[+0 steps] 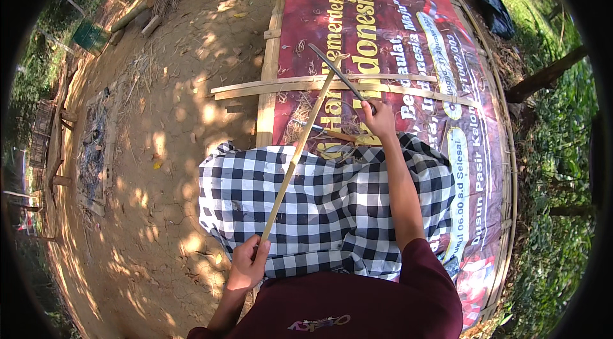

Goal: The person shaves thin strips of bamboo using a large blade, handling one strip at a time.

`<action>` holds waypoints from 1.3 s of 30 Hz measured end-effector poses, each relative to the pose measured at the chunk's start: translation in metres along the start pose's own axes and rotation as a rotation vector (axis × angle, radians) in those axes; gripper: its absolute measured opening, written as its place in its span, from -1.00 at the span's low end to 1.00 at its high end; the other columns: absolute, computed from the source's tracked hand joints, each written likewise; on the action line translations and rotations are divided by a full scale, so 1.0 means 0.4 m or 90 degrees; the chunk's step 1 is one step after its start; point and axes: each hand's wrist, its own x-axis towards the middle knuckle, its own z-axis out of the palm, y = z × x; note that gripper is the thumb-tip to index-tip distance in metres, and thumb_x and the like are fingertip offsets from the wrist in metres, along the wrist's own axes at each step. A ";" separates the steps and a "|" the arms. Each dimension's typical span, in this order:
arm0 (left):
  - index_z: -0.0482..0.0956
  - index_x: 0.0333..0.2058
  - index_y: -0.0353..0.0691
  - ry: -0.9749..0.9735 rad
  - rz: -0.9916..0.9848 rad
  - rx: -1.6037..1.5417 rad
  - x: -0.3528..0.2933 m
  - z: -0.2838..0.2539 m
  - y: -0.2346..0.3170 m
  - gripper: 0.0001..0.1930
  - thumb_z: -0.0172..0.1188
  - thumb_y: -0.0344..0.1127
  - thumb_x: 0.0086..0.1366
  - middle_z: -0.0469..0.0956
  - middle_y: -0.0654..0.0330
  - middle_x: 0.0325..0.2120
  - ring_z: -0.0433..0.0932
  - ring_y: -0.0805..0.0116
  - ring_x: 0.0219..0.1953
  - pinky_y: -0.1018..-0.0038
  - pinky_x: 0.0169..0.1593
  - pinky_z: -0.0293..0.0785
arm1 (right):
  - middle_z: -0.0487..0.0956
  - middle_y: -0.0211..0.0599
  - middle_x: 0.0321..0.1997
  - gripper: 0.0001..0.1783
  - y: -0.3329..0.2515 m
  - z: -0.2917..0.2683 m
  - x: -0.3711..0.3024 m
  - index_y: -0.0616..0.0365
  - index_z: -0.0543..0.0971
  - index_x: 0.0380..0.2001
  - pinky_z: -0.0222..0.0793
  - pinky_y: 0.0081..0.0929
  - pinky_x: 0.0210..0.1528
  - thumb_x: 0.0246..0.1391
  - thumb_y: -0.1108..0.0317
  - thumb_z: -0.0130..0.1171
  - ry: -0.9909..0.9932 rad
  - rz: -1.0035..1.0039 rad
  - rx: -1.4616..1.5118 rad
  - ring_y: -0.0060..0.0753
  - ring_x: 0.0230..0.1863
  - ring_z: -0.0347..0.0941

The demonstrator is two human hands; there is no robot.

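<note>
My left hand (250, 263) is closed around the lower end of a long, thin bamboo strip (295, 159), which slants up and away over my lap. A long knife (338, 74) with a narrow dark blade is gripped in my right hand (380, 120). Its blade crosses the far end of the strip; whether the two touch I cannot tell for sure. Black-and-white checked cloth (274, 185) covers my legs beneath both. Just beyond the cloth lies a second tool with a wooden handle (338, 136), partly hidden by the strip.
Two flat bamboo lengths (249, 90) lie across a dark red printed banner (306, 13) spread over a bamboo-edged platform. Pale shavings (300, 112) are scattered there. Bare earth (172, 147) stretches left, with a burnt, ashy patch (94, 147). A black bag (497, 12) sits far right.
</note>
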 end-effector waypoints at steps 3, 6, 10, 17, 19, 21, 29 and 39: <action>0.40 -0.52 -0.32 -0.004 0.038 0.033 0.027 0.006 -0.039 -0.68 0.04 -0.23 0.39 0.22 0.40 -0.76 0.14 0.68 -0.68 0.56 -0.62 0.05 | 0.43 -0.10 -0.76 -0.48 -0.040 -0.015 -0.033 0.17 0.60 -0.52 0.34 -0.15 -0.53 0.06 -0.14 0.15 -0.010 0.066 -0.048 0.06 -0.63 0.46; 0.39 -0.52 -0.33 -0.043 -0.027 -0.071 0.041 0.008 -0.033 -0.66 0.05 -0.21 0.38 0.21 0.37 -0.77 0.14 0.67 -0.67 0.54 -0.62 0.06 | 0.49 -0.13 -0.69 -0.49 -0.093 0.003 -0.091 0.15 0.64 -0.39 0.37 -0.24 -0.51 -0.11 -0.14 0.28 -0.099 -0.218 0.063 -0.03 -0.60 0.50; 0.38 -0.52 -0.34 0.005 0.031 0.007 0.046 -0.003 -0.045 -0.65 0.05 -0.21 0.38 0.19 0.34 -0.78 0.12 0.66 -0.67 0.52 -0.62 0.05 | 0.47 -0.18 -0.67 -0.46 -0.175 0.009 -0.084 0.16 0.62 -0.41 0.30 -0.25 -0.55 -0.17 -0.16 0.30 -0.141 -0.432 -0.014 -0.04 -0.63 0.45; 0.40 -0.51 -0.34 -0.014 0.030 0.049 0.018 -0.005 -0.038 -0.67 0.07 -0.21 0.37 0.20 0.34 -0.79 0.12 0.65 -0.68 0.53 -0.62 0.05 | 0.52 -0.17 -0.65 -0.44 -0.054 -0.022 -0.048 0.16 0.56 -0.52 0.35 -0.23 -0.54 -0.08 -0.22 0.21 -0.003 -0.037 -0.001 -0.06 -0.61 0.49; 0.40 -0.51 -0.34 -0.003 0.029 0.029 0.034 0.005 -0.030 -0.67 0.07 -0.21 0.37 0.21 0.34 -0.79 0.12 0.65 -0.68 0.53 -0.62 0.06 | 0.52 -0.19 -0.65 -0.43 -0.113 -0.024 -0.079 0.15 0.57 -0.50 0.34 -0.23 -0.54 -0.08 -0.24 0.20 -0.113 -0.208 -0.014 -0.05 -0.62 0.48; 0.40 -0.51 -0.34 0.007 0.031 -0.002 0.060 0.011 -0.028 -0.67 0.06 -0.22 0.37 0.22 0.32 -0.80 0.11 0.63 -0.69 0.51 -0.62 0.07 | 0.51 -0.20 -0.65 -0.41 -0.188 -0.009 -0.111 0.14 0.57 -0.47 0.32 -0.23 -0.54 -0.08 -0.26 0.18 -0.170 -0.378 -0.020 -0.04 -0.62 0.47; 0.38 -0.49 -0.33 0.022 0.045 0.022 0.046 0.012 -0.020 -0.71 0.05 -0.26 0.37 0.21 0.31 -0.79 0.13 0.64 -0.68 0.52 -0.61 0.06 | 0.50 -0.02 -0.71 -0.49 -0.103 -0.007 -0.050 0.21 0.62 -0.49 0.41 -0.19 -0.50 0.05 -0.11 0.15 -0.147 -0.020 -0.011 0.05 -0.59 0.52; 0.36 -0.48 -0.32 -0.015 -0.001 0.056 0.023 0.012 -0.016 -0.73 0.03 -0.30 0.39 0.20 0.37 -0.77 0.12 0.68 -0.67 0.54 -0.63 0.04 | 0.51 -0.19 -0.69 -0.40 -0.114 0.030 -0.070 0.14 0.56 -0.54 0.36 -0.16 -0.52 -0.02 -0.27 0.15 -0.079 -0.133 -0.044 -0.03 -0.60 0.50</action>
